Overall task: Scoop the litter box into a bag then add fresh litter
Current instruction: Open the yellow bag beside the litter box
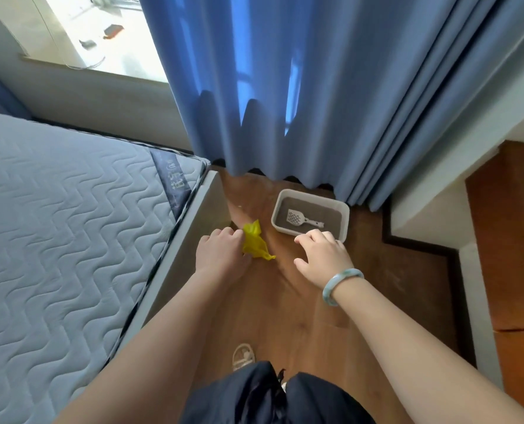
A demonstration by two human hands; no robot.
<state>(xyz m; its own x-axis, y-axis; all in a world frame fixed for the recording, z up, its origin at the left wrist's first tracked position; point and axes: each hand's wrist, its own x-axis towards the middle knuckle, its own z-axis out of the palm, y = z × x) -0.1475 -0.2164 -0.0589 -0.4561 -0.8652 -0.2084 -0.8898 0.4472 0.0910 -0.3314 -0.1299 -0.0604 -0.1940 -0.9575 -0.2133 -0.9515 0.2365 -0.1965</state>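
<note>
Item: litter box [345,213], pale rectangular tray on the wooden floor [285,307] against the foot of the blue curtain [285,87], grey litter inside. Item: scoop [300,218], lying in the litter, slotted head toward the bed side, handle toward my right; long axis runs across the box. Item: yellow bag [254,243], crumpled, pinched by my left hand [221,249], fingers closed on it. My right hand [322,255] hangs empty, fingers loosely spread, just short of the box's near rim; I judge it the nearer hand for the scoop handle. Mattress [56,224] label carries writing I cannot read.
</note>
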